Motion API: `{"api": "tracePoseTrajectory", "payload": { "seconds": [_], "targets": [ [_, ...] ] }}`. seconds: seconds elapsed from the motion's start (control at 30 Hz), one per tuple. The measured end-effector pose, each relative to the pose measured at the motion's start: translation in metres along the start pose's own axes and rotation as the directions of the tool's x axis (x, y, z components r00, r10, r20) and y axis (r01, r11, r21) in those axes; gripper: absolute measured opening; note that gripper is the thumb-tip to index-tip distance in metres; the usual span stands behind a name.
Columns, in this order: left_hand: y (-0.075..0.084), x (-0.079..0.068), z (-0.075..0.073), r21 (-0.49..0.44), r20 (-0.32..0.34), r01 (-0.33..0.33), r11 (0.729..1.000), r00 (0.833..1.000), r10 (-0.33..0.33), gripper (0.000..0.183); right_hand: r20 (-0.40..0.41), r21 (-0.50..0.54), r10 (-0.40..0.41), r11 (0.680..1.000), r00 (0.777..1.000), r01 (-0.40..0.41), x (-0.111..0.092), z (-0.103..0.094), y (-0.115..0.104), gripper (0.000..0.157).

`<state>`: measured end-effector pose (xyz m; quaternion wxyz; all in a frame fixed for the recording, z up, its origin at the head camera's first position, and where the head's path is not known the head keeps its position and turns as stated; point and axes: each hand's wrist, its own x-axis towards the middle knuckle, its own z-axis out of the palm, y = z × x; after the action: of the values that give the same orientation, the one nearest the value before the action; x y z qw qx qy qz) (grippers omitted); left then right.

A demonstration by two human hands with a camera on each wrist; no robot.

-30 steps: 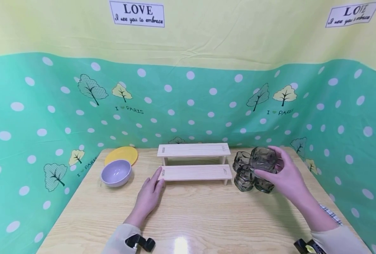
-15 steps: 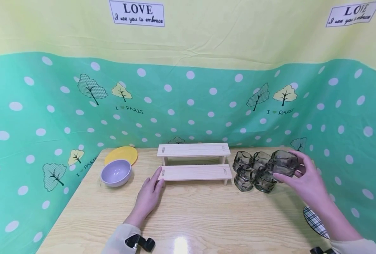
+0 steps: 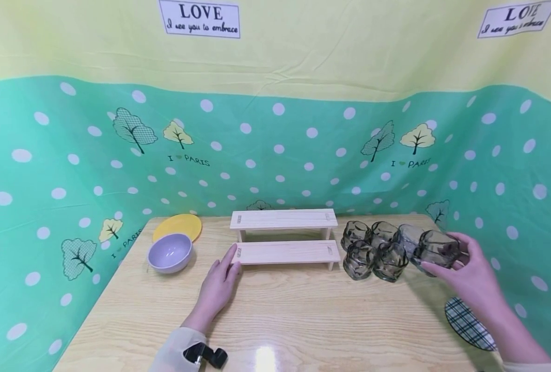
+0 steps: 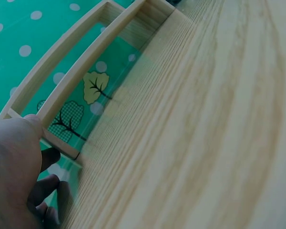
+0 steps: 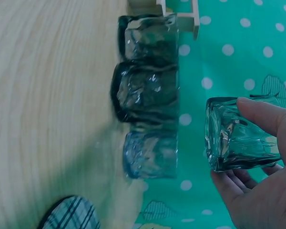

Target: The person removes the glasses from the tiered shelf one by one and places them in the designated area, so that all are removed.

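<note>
My right hand (image 3: 472,271) grips a smoky grey drinking glass (image 3: 438,248) between thumb and fingers, at the right end of a cluster of matching glasses. In the right wrist view this glass (image 5: 238,136) is tilted sideways in the picture, apart from the other glasses (image 5: 148,93). Several glasses (image 3: 390,261) stand close together right of a two-step wooden shelf (image 3: 286,253). My left hand (image 3: 217,287) rests against the left end of the lower step, index finger and thumb touching its corner. In the left wrist view, the other fingers (image 4: 43,191) hang loosely below.
A purple bowl (image 3: 170,253) and a yellow plate (image 3: 182,226) are at the table's back left. By the right edge, below my right forearm, lies a plaid round mat (image 3: 469,324). A green dotted cloth (image 3: 280,150) surrounds the wooden table (image 3: 303,315) at the back and sides.
My right hand has carried the glass rightward and a little toward me, uncovering more glasses and the plaid mat. The left hand has stayed at the shelf.
</note>
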<state>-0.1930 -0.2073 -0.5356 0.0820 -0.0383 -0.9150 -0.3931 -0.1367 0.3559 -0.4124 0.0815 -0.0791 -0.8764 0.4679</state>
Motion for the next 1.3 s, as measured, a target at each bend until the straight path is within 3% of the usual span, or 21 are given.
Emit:
{"api": "tracePoseTrajectory", "payload": {
  "seconds": [0.57, 0.8, 1.3],
  "targets": [
    [0.002, -0.001, -0.001, -0.002, 0.01, 0.008, 1.0, 1.0, -0.008, 0.058, 0.033, -0.079, 0.036, 0.996, 0.999, -0.034, 0.009, 0.0, 0.041, 0.127],
    [0.002, -0.001, -0.001, 0.0, 0.019, 0.016, 1.0, 1.0, -0.016, 0.059, 0.041, -0.143, 0.047, 0.989, 0.998, -0.041, 0.015, 0.009, 0.051, 0.121],
    [-0.002, 0.002, -0.001, -0.011, 0.022, 0.018, 1.0, 1.0, -0.017, 0.058, 0.049, -0.089, 0.041, 0.995, 0.998, -0.036, 0.022, 0.028, 0.065, 0.117]
  ]
}}
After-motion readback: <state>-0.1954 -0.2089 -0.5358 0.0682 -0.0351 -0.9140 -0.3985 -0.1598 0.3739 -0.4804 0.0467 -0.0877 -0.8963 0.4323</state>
